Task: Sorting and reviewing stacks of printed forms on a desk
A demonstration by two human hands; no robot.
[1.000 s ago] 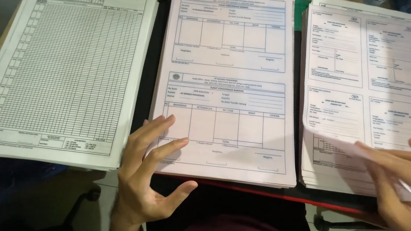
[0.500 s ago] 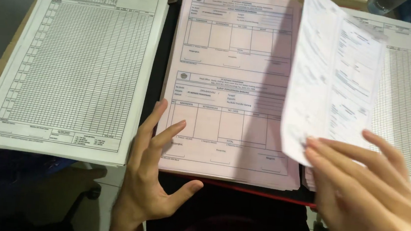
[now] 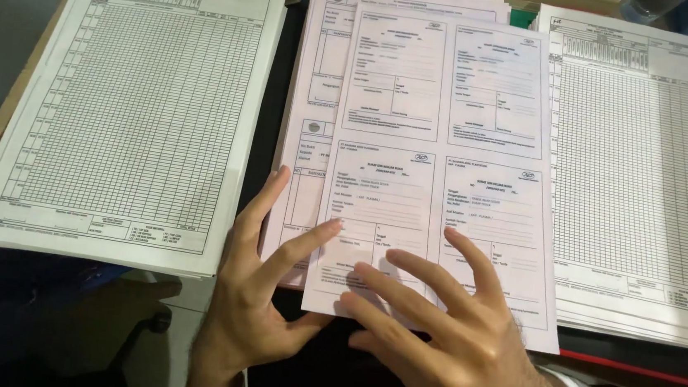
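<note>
Grid-form stacks flanking hand-pinned sheet

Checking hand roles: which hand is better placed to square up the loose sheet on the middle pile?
Probably right. The right hand lies flat on the loose sheet, fingers spread over its lower half. The left hand only touches its left edge over the middle pile.

No packages, labels, signs or screens are in view, only stacks of printed paper forms on the desk.
</note>
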